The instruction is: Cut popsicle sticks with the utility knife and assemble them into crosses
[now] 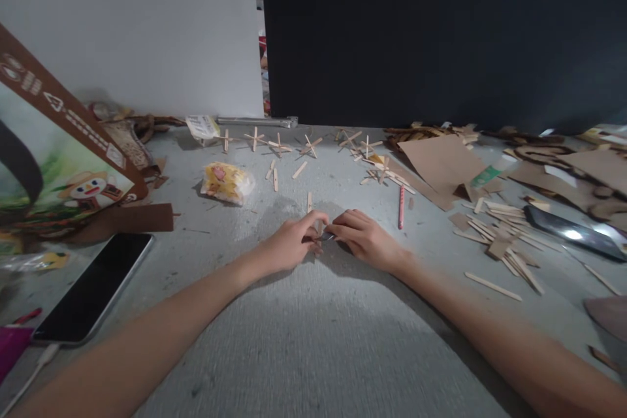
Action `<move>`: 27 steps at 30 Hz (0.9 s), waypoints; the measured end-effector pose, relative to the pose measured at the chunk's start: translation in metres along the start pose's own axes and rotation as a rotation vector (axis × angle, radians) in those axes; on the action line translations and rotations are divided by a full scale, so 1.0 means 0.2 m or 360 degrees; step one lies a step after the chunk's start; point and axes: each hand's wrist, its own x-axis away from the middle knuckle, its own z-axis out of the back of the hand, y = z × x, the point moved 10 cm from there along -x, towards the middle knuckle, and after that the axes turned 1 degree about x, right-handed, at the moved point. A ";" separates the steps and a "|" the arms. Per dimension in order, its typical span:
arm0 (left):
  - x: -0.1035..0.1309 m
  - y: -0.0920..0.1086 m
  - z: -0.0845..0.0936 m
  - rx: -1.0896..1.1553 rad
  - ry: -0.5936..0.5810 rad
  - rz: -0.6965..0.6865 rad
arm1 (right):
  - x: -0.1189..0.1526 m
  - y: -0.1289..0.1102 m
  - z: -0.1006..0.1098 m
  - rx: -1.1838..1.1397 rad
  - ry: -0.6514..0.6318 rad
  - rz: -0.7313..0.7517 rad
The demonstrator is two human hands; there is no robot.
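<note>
My left hand and my right hand meet over the middle of the table, fingertips almost touching. A small dark, shiny piece of metal shows between them, pinched by the fingers of my right hand; its kind is hard to make out. The left fingers are curled closed beside it, and whatever they grip is mostly hidden. Just beyond my left fingertips lies a short wooden stick. Farther back, several small crossed stick pieces stand in a row, with loose short sticks in front.
A yellow plastic packet lies behind my left hand. On the left are a phone with a cable and a printed bag. On the right are a red-and-white tube, wooden sticks, cardboard and a dark, glossy object.
</note>
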 end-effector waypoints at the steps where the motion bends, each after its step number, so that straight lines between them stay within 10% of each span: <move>1: 0.00 0.00 0.00 0.0020 0.0009 -0.0003 | 0.00 0.00 0.00 0.0008 -0.0004 -0.0002; 27: 0.00 0.03 0.02 0.0069 0.0081 -0.0003 | -0.03 -0.02 0.00 0.0076 0.0043 0.0024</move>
